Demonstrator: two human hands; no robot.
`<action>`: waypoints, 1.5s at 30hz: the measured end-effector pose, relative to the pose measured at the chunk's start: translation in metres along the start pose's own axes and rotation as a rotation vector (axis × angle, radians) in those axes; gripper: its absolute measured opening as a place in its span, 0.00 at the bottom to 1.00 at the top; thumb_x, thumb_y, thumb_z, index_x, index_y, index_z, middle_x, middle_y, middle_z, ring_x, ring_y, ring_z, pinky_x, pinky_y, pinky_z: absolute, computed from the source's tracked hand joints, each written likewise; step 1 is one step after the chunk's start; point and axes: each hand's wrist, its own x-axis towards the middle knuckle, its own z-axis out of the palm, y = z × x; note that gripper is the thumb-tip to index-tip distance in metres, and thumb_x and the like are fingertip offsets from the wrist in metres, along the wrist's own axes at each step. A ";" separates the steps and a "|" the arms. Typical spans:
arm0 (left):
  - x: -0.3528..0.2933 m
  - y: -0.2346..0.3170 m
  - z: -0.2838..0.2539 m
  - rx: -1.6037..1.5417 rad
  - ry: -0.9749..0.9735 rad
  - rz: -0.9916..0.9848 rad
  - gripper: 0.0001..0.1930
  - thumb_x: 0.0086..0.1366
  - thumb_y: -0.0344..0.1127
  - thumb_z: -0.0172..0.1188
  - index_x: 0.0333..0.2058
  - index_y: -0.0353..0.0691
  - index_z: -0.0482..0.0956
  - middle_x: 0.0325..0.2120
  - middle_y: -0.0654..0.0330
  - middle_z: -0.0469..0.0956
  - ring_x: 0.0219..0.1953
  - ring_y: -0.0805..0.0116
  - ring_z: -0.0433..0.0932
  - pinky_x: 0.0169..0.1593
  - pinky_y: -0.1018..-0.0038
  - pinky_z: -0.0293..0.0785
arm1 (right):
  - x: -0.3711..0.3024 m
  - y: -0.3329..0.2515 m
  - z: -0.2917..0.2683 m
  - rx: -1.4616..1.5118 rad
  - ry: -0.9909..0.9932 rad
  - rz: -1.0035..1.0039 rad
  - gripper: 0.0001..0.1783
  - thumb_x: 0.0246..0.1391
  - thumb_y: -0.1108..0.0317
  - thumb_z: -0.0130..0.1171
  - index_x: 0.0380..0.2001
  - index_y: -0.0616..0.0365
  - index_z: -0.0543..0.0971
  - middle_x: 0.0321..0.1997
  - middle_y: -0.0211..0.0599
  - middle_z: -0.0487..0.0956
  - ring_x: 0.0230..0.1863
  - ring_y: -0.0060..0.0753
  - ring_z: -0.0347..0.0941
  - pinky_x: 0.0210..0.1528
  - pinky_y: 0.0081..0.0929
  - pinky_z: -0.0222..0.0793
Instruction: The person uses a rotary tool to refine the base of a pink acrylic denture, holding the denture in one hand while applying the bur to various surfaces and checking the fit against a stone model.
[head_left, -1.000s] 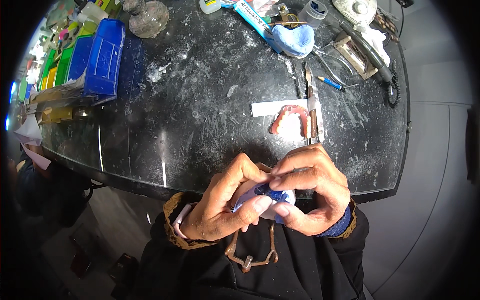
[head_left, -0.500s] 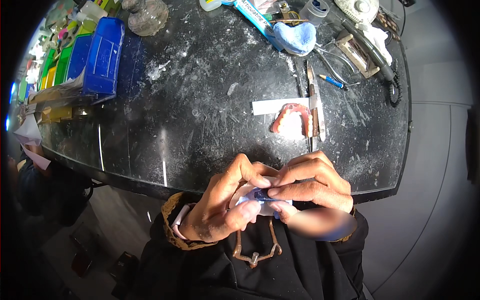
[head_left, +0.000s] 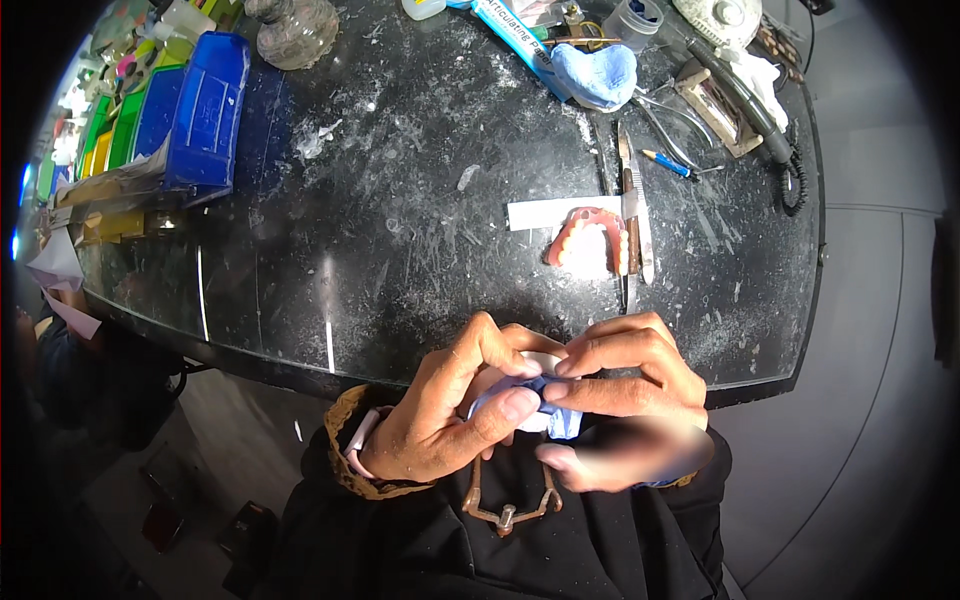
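Note:
My left hand is closed around a white and blue dental cast, mounted on a rusty hinged metal frame, an articulator, that hangs below it over my lap. A crumpled-looking blue piece lies at the cast's right side; I cannot tell its material. Bent fingers of my right hand press on the cast and the blue piece from the right, while its thumb stands apart below. Much of the cast is hidden by fingers. Beyond my hands, a pink denture with pale teeth rests on the black bench.
Beside the denture lie a white strip, a wooden-handled knife and a short blue pencil. Farther back are a blue cast, pliers, a blue box and a corded handpiece. Blue bins stand at left.
My right thumb has moved down and away from the cast. More of the blue piece shows at the cast's right side. The dark glossy patch between my fingers shows less.

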 end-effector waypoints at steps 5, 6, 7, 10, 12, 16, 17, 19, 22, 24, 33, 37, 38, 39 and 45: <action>0.002 0.005 0.003 -0.019 0.016 -0.069 0.09 0.67 0.33 0.48 0.38 0.34 0.60 0.43 0.43 0.72 0.15 0.85 0.67 0.17 0.86 0.63 | -0.002 0.005 0.003 -0.144 0.041 -0.086 0.18 0.32 0.68 0.74 0.31 0.59 0.82 0.33 0.38 0.77 0.35 0.35 0.74 0.36 0.27 0.72; 0.001 0.005 0.002 -0.017 0.020 -0.068 0.09 0.67 0.33 0.48 0.38 0.34 0.60 0.43 0.43 0.72 0.15 0.85 0.67 0.17 0.86 0.63 | -0.001 0.004 0.002 -0.126 0.030 -0.092 0.18 0.33 0.68 0.73 0.31 0.59 0.82 0.33 0.37 0.77 0.36 0.35 0.74 0.36 0.27 0.73; 0.000 0.002 0.000 0.011 0.002 -0.048 0.09 0.67 0.33 0.48 0.38 0.34 0.60 0.43 0.43 0.72 0.16 0.85 0.68 0.17 0.86 0.64 | -0.001 0.002 0.003 -0.127 0.030 -0.091 0.18 0.33 0.68 0.73 0.31 0.59 0.82 0.33 0.37 0.77 0.36 0.35 0.74 0.36 0.27 0.73; 0.001 0.003 0.001 0.035 -0.002 -0.039 0.10 0.67 0.34 0.47 0.38 0.33 0.60 0.43 0.43 0.72 0.16 0.84 0.69 0.17 0.86 0.65 | -0.001 0.000 0.005 -0.156 0.040 -0.058 0.17 0.34 0.69 0.72 0.32 0.59 0.82 0.33 0.37 0.77 0.36 0.35 0.74 0.36 0.27 0.72; 0.001 0.003 0.001 0.030 0.010 -0.052 0.10 0.68 0.34 0.47 0.38 0.33 0.60 0.42 0.43 0.72 0.17 0.84 0.69 0.17 0.86 0.66 | -0.003 0.002 0.003 -0.200 0.012 -0.068 0.16 0.33 0.70 0.71 0.31 0.59 0.83 0.33 0.36 0.77 0.36 0.34 0.74 0.37 0.27 0.72; -0.002 -0.002 0.006 -0.018 0.042 0.036 0.09 0.67 0.32 0.48 0.39 0.34 0.60 0.41 0.43 0.71 0.17 0.83 0.70 0.17 0.85 0.66 | -0.005 0.004 0.005 -0.190 0.043 -0.066 0.14 0.33 0.70 0.70 0.29 0.58 0.83 0.32 0.36 0.77 0.36 0.35 0.73 0.38 0.28 0.71; -0.003 -0.004 0.006 -0.032 0.069 0.103 0.09 0.67 0.31 0.49 0.40 0.34 0.61 0.41 0.43 0.71 0.18 0.82 0.71 0.17 0.85 0.67 | -0.003 0.002 0.004 -0.194 0.037 -0.066 0.15 0.31 0.72 0.70 0.30 0.59 0.83 0.32 0.36 0.77 0.36 0.36 0.73 0.37 0.27 0.70; -0.002 -0.007 0.001 0.032 -0.009 0.152 0.09 0.66 0.29 0.51 0.41 0.35 0.62 0.42 0.43 0.71 0.18 0.82 0.71 0.16 0.85 0.67 | -0.002 0.001 0.003 -0.202 0.032 -0.064 0.17 0.30 0.73 0.69 0.31 0.61 0.82 0.32 0.37 0.77 0.35 0.36 0.73 0.36 0.27 0.69; -0.001 -0.003 -0.006 0.110 -0.114 0.160 0.11 0.64 0.27 0.54 0.43 0.36 0.65 0.41 0.43 0.71 0.22 0.78 0.74 0.20 0.83 0.70 | -0.003 0.003 0.001 -0.195 0.022 -0.039 0.15 0.31 0.72 0.68 0.30 0.61 0.82 0.33 0.37 0.77 0.36 0.37 0.73 0.38 0.28 0.69; 0.000 -0.003 -0.006 0.126 -0.137 0.116 0.11 0.63 0.27 0.55 0.43 0.36 0.66 0.40 0.44 0.72 0.25 0.74 0.76 0.23 0.80 0.73 | -0.004 0.004 0.000 -0.194 0.010 -0.032 0.15 0.31 0.71 0.68 0.29 0.61 0.82 0.34 0.36 0.77 0.37 0.37 0.72 0.39 0.28 0.69; 0.002 -0.004 0.001 0.060 -0.021 0.150 0.09 0.60 0.24 0.56 0.38 0.35 0.66 0.39 0.44 0.75 0.43 0.57 0.77 0.42 0.68 0.74 | -0.008 0.005 0.002 -0.233 0.034 -0.074 0.09 0.38 0.68 0.68 0.26 0.52 0.80 0.36 0.35 0.76 0.40 0.38 0.71 0.42 0.32 0.69; -0.001 -0.004 -0.002 0.123 -0.036 0.119 0.10 0.60 0.25 0.57 0.38 0.35 0.65 0.39 0.43 0.75 0.43 0.59 0.77 0.43 0.68 0.74 | -0.007 0.005 0.003 -0.243 0.029 -0.070 0.09 0.37 0.68 0.68 0.26 0.53 0.80 0.35 0.35 0.76 0.41 0.37 0.70 0.43 0.31 0.69; -0.001 -0.005 -0.003 0.159 -0.044 0.119 0.11 0.60 0.25 0.57 0.38 0.35 0.65 0.39 0.43 0.75 0.42 0.59 0.77 0.43 0.68 0.74 | -0.007 0.005 0.003 -0.244 0.029 -0.071 0.09 0.37 0.68 0.68 0.26 0.53 0.80 0.35 0.35 0.76 0.41 0.37 0.70 0.43 0.31 0.69; -0.001 -0.004 -0.002 0.159 -0.045 0.121 0.11 0.60 0.25 0.57 0.38 0.35 0.65 0.39 0.43 0.75 0.42 0.59 0.77 0.43 0.68 0.74 | -0.006 0.004 0.003 -0.232 0.024 -0.059 0.08 0.39 0.68 0.67 0.26 0.55 0.80 0.34 0.36 0.77 0.40 0.38 0.71 0.43 0.32 0.69; -0.002 -0.003 -0.001 0.114 0.133 0.048 0.17 0.65 0.41 0.56 0.40 0.34 0.63 0.40 0.44 0.75 0.39 0.67 0.76 0.42 0.73 0.73 | 0.007 0.021 -0.018 -0.603 0.178 0.059 0.12 0.41 0.71 0.64 0.33 0.61 0.78 0.35 0.40 0.77 0.35 0.40 0.71 0.38 0.32 0.66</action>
